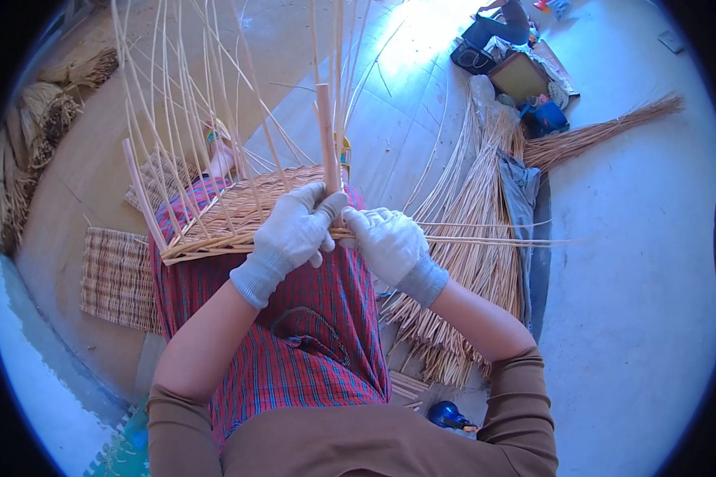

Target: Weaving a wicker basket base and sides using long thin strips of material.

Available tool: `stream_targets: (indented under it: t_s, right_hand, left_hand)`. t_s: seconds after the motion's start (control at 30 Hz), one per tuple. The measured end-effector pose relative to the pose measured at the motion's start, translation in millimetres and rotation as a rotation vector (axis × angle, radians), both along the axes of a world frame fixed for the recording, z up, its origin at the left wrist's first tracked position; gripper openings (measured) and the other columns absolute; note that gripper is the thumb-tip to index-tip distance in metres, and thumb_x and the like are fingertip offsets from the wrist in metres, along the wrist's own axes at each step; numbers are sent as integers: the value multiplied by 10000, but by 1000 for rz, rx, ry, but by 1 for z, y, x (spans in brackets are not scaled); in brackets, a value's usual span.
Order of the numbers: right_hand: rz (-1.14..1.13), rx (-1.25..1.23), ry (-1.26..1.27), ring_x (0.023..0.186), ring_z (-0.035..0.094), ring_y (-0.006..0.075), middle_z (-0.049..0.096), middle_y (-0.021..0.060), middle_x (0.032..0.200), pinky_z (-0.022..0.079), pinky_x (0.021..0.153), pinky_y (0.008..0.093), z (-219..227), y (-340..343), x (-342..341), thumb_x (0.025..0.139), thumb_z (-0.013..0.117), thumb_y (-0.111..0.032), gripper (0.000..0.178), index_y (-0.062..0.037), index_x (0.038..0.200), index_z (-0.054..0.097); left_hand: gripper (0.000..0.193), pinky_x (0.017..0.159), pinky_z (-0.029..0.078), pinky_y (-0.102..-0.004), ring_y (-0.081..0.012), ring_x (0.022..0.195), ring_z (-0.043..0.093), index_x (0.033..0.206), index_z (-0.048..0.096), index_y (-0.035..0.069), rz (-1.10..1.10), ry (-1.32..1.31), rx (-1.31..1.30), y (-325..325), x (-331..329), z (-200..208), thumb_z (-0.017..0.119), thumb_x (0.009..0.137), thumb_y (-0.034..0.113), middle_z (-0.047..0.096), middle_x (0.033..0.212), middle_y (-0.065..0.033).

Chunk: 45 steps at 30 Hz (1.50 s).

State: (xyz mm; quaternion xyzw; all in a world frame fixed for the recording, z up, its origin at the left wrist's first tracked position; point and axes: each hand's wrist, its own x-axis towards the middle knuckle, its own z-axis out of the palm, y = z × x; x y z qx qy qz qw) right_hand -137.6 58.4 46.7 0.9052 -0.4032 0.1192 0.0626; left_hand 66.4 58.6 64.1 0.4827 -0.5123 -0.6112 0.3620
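Closest in, a brown top fills the lower edge, its sleeves ending around the elbows, and beyond it a red and blue plaid cloth covers the lap. The blue object on the floor beside the right elbow is partly hidden. Over the lap come both hands in pale knitted gloves. The left hand is bent closed, thumb and fingers around the foot of a thick stake standing at the right corner of the wicker panel. Just beside it, the right hand is curled nearly into a fist about pale strands, which run out to the right; its fingertips are hidden. The panel itself rests on the cloth, tightly woven, with a second thick stick slanting up at its left corner and many thin rods rising from it. Left of the lap lies a woven mat; to the right, a broad bundle of straw-coloured rods spreads across the floor. Farther off, bound bundles lie along the left side, while at right a browner bundle reaches outward near a blue container. Farthest, another person is partly visible at the top.
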Motion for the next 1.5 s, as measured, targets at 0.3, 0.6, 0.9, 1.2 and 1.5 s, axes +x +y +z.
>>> stream_targets:
  t_s: [0.3,0.6,0.9,1.2,1.5]
  right_hand:
    - [43,671,-49,826,719,335,735,132,857,568,730,428,45,-47,-15,898,721,-351,250,-197,1085,784]
    - [53,1082,-13,955,719,295,756,161,1013,546,856,405,48,-77,-37,935,685,-259,316,-202,1237,760]
    - [180,703,-303,1528,245,453,232,281,1653,284,1247,459,-36,-140,-13,569,936,-278,1327,-91,1645,182]
    - [68,9,-242,1438,425,398,430,218,1565,338,1191,526,20,-76,16,697,883,-365,1024,-71,1556,411]
    - [121,-80,-571,1392,452,403,526,139,1446,260,1222,573,-17,-60,107,553,924,-355,1108,-101,1518,442]
  left_hand:
    - [390,357,382,-280,-76,420,486,929,644,18,157,-82,47,6,-9,-10,579,1069,376,555,640,-10]
    - [275,503,523,-261,-82,602,622,1228,620,21,-78,-106,225,5,10,12,670,959,-3,713,1025,-64]
    - [359,1016,526,-331,-183,1109,656,1249,607,-11,114,-44,-34,18,-18,-28,588,921,-155,679,1127,-93]
    - [304,678,634,-320,-101,674,613,1365,389,12,505,211,-127,34,-41,-36,482,1090,102,537,1038,-60]
    - [254,502,566,-288,-95,573,565,1218,542,-5,476,102,-158,51,107,84,593,1050,179,568,882,-42]
